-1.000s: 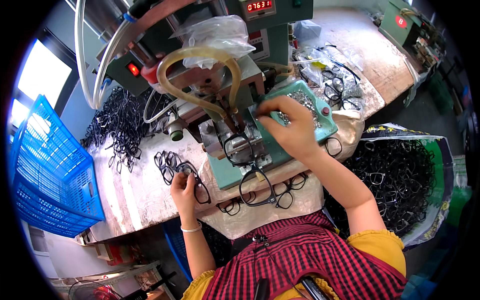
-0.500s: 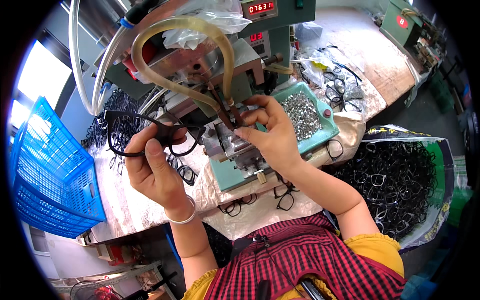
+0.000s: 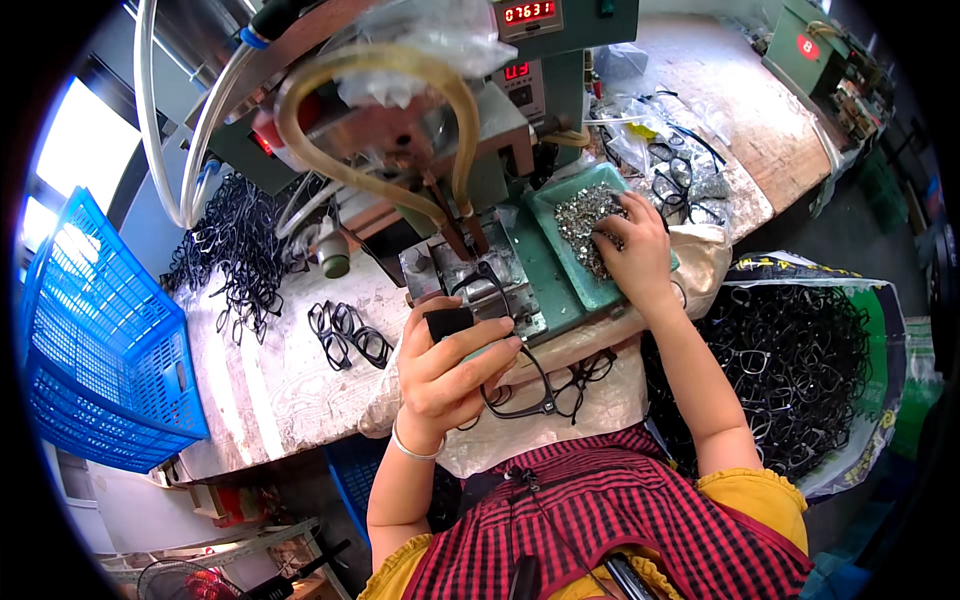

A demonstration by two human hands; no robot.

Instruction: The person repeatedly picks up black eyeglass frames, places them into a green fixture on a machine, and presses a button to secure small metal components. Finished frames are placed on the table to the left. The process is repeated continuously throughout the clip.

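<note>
My left hand holds a black eyeglass frame upright in front of the machine's metal fixture, thumb and fingers pinched on its upper corner. My right hand reaches into the green tray, fingertips down in the heap of small shiny metal parts. Whether it has picked any up cannot be seen. A bent amber hose arches over the fixture.
Three black frames lie on the worn white bench, with a big pile of them farther left. A blue crate stands at the left. A sack full of black frames sits at my right. More frames lie behind the tray.
My left hand has brought the black frame from the left down to the front of the fixture. My right hand has left the fixture and gone right into the green tray.
</note>
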